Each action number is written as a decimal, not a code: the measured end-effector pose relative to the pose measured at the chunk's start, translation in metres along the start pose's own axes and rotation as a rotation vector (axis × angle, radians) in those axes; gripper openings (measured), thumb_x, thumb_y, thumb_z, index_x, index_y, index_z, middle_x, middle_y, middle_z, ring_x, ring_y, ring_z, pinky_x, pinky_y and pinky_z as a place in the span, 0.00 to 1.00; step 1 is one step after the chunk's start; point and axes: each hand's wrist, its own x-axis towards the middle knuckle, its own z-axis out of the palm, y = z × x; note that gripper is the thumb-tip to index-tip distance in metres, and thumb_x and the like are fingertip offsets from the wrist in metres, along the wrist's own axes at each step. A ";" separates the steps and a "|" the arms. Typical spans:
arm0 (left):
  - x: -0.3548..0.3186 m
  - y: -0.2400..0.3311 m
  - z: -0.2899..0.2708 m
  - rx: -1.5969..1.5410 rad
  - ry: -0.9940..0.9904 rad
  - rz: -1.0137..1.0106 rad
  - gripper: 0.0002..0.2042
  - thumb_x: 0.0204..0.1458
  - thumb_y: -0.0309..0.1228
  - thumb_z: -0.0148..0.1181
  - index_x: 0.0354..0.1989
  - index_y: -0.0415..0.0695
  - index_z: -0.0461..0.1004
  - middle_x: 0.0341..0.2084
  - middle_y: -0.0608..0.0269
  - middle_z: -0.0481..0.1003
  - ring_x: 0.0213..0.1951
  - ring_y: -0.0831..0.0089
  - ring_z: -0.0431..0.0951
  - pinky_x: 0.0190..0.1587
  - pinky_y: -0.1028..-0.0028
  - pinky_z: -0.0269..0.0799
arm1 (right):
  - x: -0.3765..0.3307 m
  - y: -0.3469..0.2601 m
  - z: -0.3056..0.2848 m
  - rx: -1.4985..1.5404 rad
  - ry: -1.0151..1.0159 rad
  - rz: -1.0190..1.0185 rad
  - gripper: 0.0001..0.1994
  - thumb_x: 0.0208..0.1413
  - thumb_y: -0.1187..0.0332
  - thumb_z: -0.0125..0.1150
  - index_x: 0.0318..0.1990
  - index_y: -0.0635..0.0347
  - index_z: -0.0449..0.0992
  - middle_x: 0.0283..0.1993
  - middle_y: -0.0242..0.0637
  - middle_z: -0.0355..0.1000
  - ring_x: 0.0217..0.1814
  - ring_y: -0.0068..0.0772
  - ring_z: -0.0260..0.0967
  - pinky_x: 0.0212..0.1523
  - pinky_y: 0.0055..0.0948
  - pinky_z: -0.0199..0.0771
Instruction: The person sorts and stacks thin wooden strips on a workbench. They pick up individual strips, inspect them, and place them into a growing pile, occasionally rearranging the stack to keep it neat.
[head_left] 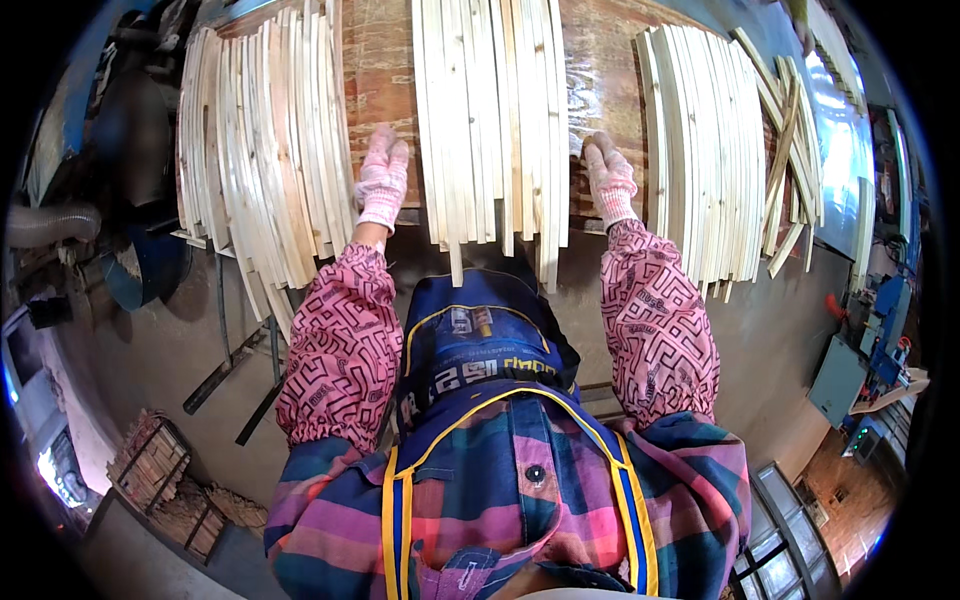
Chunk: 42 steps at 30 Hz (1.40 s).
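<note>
The left hand (383, 180), in a pink-and-white knitted work glove, lies flat with fingers spread on the reddish-brown wooden bench top (380, 70), just left of the middle bundle of pale, thin wooden slats (492, 120); it grips nothing, and seems placed to square that bundle's edge. The right hand (608, 178), gloved alike, rests at the bundle's right edge, fingers bent against the outermost slat; whether it pinches a slat I cannot tell. The bundle lies between both hands, its ends overhanging the bench's near edge, one slat jutting lower. A wider fan of similar curved slats (262, 150) lies to the left, touching the left glove's side; another stack of slats (705, 150) lies to the right, probably kept apart as sorted batches.
</note>
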 end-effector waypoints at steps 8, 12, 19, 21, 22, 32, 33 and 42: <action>0.028 0.033 0.031 0.331 -0.011 -0.149 0.46 0.51 0.49 0.68 0.74 0.45 0.47 0.69 0.44 0.56 0.71 0.53 0.56 0.71 0.60 0.55 | 0.023 -0.059 0.002 -0.316 -0.233 0.189 0.49 0.49 0.33 0.61 0.70 0.59 0.56 0.64 0.57 0.66 0.65 0.55 0.65 0.61 0.46 0.68; 0.009 0.082 0.072 0.804 -0.118 -0.107 0.56 0.42 0.53 0.73 0.75 0.47 0.42 0.70 0.39 0.51 0.70 0.47 0.55 0.71 0.55 0.53 | 0.015 -0.105 0.026 -0.657 -0.287 0.199 0.65 0.40 0.29 0.67 0.75 0.60 0.36 0.74 0.57 0.49 0.74 0.54 0.55 0.66 0.44 0.66; -0.011 0.104 0.078 1.034 -0.080 -0.010 0.47 0.48 0.54 0.65 0.73 0.50 0.49 0.71 0.44 0.49 0.71 0.46 0.52 0.70 0.53 0.53 | 0.028 -0.085 0.021 -0.499 -0.335 0.070 0.62 0.43 0.38 0.72 0.73 0.70 0.39 0.68 0.63 0.59 0.70 0.55 0.60 0.65 0.40 0.67; -0.064 0.055 0.074 0.754 -0.045 0.169 0.35 0.55 0.50 0.59 0.69 0.48 0.60 0.66 0.50 0.61 0.69 0.53 0.58 0.68 0.55 0.57 | 0.025 -0.061 0.007 -0.193 -0.327 0.056 0.52 0.50 0.45 0.70 0.72 0.68 0.47 0.66 0.57 0.64 0.67 0.50 0.64 0.64 0.37 0.68; -0.098 0.027 0.068 0.438 -0.097 0.230 0.29 0.58 0.47 0.56 0.65 0.47 0.67 0.61 0.52 0.69 0.66 0.56 0.64 0.67 0.58 0.59 | 0.019 -0.051 -0.002 -0.077 -0.331 0.130 0.48 0.52 0.47 0.69 0.72 0.67 0.50 0.66 0.55 0.64 0.67 0.48 0.64 0.64 0.37 0.68; -0.190 0.016 0.080 -0.699 -0.370 -0.997 0.29 0.54 0.28 0.62 0.64 0.45 0.58 0.27 0.61 0.76 0.23 0.73 0.76 0.23 0.70 0.74 | -0.041 -0.044 0.035 0.571 0.132 0.132 0.27 0.59 0.72 0.64 0.66 0.63 0.66 0.52 0.42 0.75 0.50 0.30 0.73 0.52 0.28 0.73; -0.189 0.027 0.076 -0.635 -0.405 -0.965 0.29 0.54 0.28 0.62 0.64 0.45 0.57 0.26 0.62 0.76 0.23 0.73 0.75 0.23 0.70 0.73 | -0.038 -0.051 0.038 0.557 0.122 0.109 0.27 0.59 0.73 0.63 0.66 0.63 0.65 0.52 0.41 0.74 0.48 0.29 0.73 0.49 0.27 0.74; -0.188 0.107 0.037 -0.101 -0.656 -0.701 0.38 0.57 0.35 0.61 0.73 0.49 0.47 0.31 0.65 0.77 0.26 0.77 0.76 0.29 0.75 0.74 | -0.050 -0.127 0.078 0.380 -0.270 0.129 0.33 0.62 0.55 0.61 0.66 0.71 0.63 0.62 0.51 0.70 0.64 0.45 0.68 0.62 0.34 0.68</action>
